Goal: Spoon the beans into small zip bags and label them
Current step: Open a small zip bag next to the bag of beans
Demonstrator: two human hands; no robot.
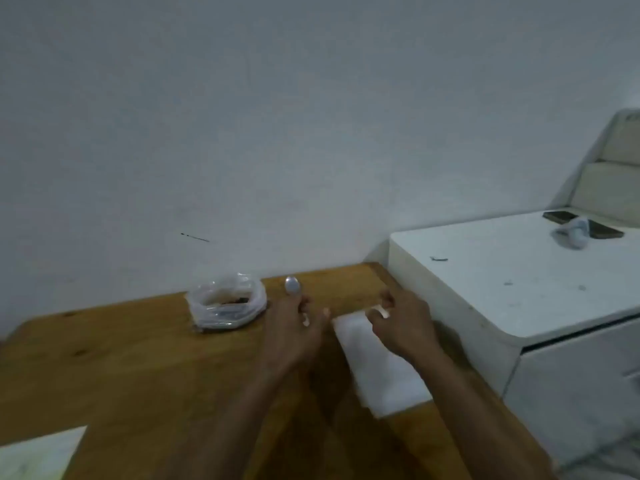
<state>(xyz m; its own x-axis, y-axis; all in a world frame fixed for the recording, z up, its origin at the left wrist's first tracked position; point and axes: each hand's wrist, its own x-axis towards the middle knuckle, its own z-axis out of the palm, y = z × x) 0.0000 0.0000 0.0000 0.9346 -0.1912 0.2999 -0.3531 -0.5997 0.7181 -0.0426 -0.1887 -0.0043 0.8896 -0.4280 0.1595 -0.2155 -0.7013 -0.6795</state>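
A clear plastic bag of dark beans (227,306) sits open on the wooden table (121,358) near the wall. My left hand (294,330) is just right of it with fingers curled round a metal spoon (292,285). The spoon's bowl sticks out beyond the fingers and its handle is hidden by the hand. A white stack of small zip bags (381,372) lies flat on the table at the right. My right hand (398,323) is over its far end, fingertips curled and pinching the top edge. The frame is blurred.
A white cabinet (485,271) stands against the table's right edge, higher than the table, with two dark flat objects (561,216) and a crumpled clear bag (573,235) on top. The wall runs close behind the table. A pale sheet (34,455) lies at the front left corner.
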